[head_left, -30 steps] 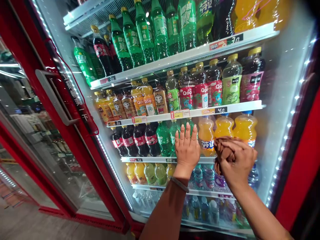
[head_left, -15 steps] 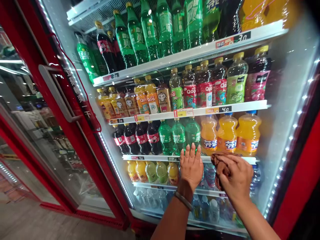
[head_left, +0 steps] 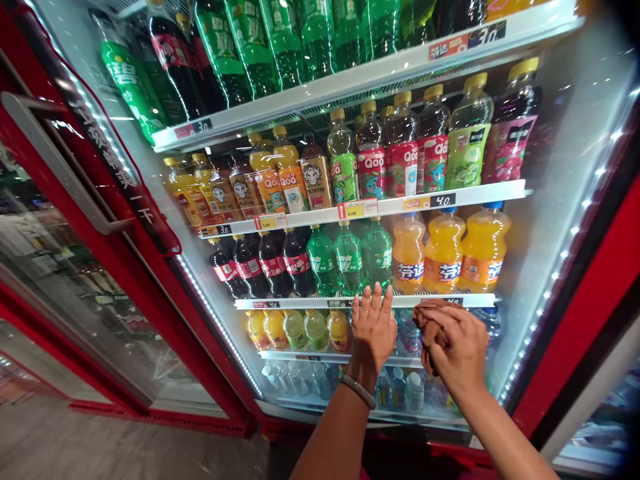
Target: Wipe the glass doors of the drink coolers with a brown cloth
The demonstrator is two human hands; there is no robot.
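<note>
My left hand (head_left: 373, 327) is spread flat with its fingers pointing up, fingertips level with the third shelf's front edge. A dark band circles its wrist. Just above those fingertips stand green Sprite bottles (head_left: 349, 260). To the right, my right hand (head_left: 463, 340) is closed around a crumpled brown cloth (head_left: 430, 343), below the orange Fanta bottles (head_left: 443, 247). Both hands are in front of the red-framed drinks cooler (head_left: 555, 340). Whether either palm presses on glass I cannot tell. Part of the cloth is hidden by the right fingers.
White shelves carry several rows of bottles, with Qoo bottles (head_left: 371, 157) in the second row and price tags (head_left: 443, 200) along the edges. At left is a door with a grey handle (head_left: 60, 153). Grey floor (head_left: 150, 447) shows lower left.
The view has shifted and come closer, so the upper shelves look larger. Both hands sit slightly further left in the picture, the left one a little lower against the shelf edge. The cloth remains held.
</note>
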